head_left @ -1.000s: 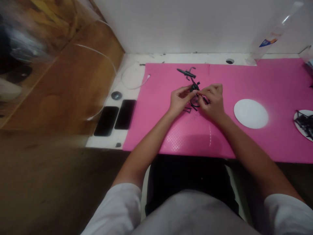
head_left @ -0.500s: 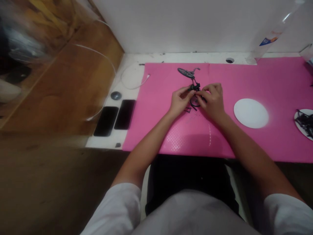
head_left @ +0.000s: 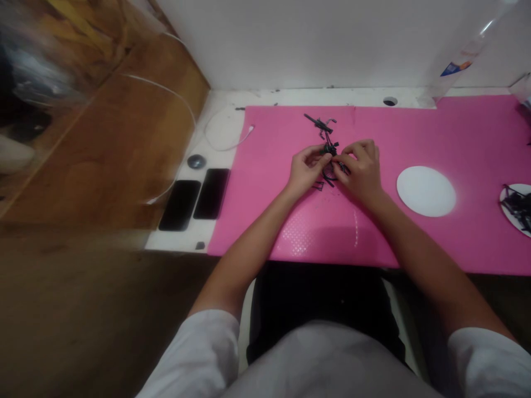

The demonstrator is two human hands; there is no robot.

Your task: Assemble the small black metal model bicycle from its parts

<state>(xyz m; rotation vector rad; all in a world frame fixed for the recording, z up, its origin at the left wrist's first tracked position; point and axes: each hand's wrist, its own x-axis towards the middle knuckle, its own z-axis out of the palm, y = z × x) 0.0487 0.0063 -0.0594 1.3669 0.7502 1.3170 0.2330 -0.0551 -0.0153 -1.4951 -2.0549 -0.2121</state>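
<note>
A small black model bicycle [head_left: 331,148] is between my hands over the pink mat. Its far end, with a wheel and a handlebar-like part [head_left: 320,125], points away from me. My left hand [head_left: 307,168] is closed, thumb and fingers pinching the middle of the bicycle. Opposite it, my right hand [head_left: 359,166] pinches with bent fingers at the same spot, fingertips nearly touching the left thumb. What the right fingertips grip is too small to make out. Just below the fingers shows a dark wheel ring [head_left: 329,174]. A small black bracket-like part [head_left: 318,186] lies beside it.
A white plate [head_left: 426,191] lies right of my hands; another plate [head_left: 503,210] at the right edge carries black parts. Two phones [head_left: 180,205], a round dark object [head_left: 196,161] and a white cable [head_left: 232,149] are to the left. A clear bottle [head_left: 460,63] stands at the back right.
The bicycle's far wheel has turned from showing its broad side to nearly edge-on, and the handlebar-like part has swung with it. My hands have stayed almost in place.
</note>
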